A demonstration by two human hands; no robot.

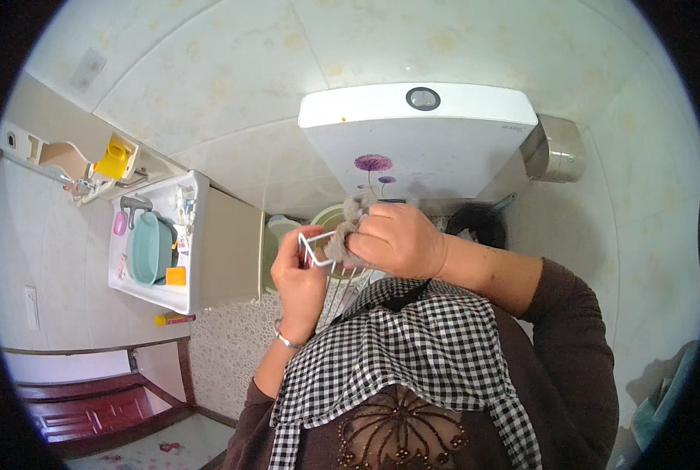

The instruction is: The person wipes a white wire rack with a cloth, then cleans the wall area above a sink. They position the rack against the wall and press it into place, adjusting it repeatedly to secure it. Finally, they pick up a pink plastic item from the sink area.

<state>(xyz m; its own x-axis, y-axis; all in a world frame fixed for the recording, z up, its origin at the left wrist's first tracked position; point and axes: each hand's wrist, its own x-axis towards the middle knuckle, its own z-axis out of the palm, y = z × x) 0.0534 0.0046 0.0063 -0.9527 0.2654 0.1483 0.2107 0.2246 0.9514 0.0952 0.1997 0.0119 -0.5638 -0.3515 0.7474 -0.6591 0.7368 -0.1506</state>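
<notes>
My left hand (298, 283) is closed round the end of a white wire rack (309, 249), held up in front of my apron. In my right hand (401, 241), fingers bunched, is a crumpled grey cloth (340, 247) pressed against the rack's wires. Part of the rack is hidden behind the cloth and my right hand. Beneath my hands, on the floor, stand a pale green basin (273, 254) and a yellowish round tub (324, 218), both partly covered.
Ahead on the wall is a white cistern (436, 145) with a round button. A metal paper holder (557, 150) and a black bin (487, 225) are to its right. On the left, a washbasin (179, 298) holds a teal tub (148, 249) and an orange sponge (176, 276).
</notes>
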